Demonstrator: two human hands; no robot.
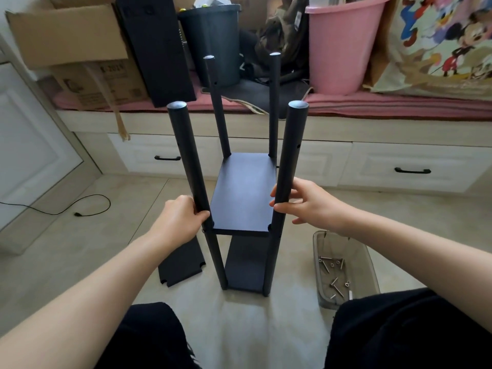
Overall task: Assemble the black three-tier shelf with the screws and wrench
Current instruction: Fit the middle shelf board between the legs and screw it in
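Standing upright on the pale floor (pixel 266 328), between the seated person's knees, is the partly assembled black shelf (pixel 243 193): four round black posts carry two fitted boards, an upper board (pixel 245 195) and a lower board (pixel 246 265) close to the floor. The left hand (pixel 179 215) grips the near left post (pixel 187 161) just above the upper board, fingers and thumb curled round it. The right hand (pixel 308 202) holds the near right post (pixel 288 166) at about the same height, thumb and fingertips closed on it. Both far posts (pixel 221 110) rise free above the boards, each capped with a pale end. A third loose black board (pixel 182 265), with notched corners, lies flat on the floor just left of the shelf. To the right, a translucent grey tray (pixel 322 262) rests on the floor; in it lie several long silver screws (pixel 326 266), some small nuts or washers, and a pale slim object that cannot be identified. On the window-seat ledge behind stand an open cardboard box (pixel 66 35), a black bin (pixel 213 41) with items showing at its rim, and a pink bucket (pixel 343 46), its contents out of view. A black cable (pixel 93 206) lies on the floor at left.
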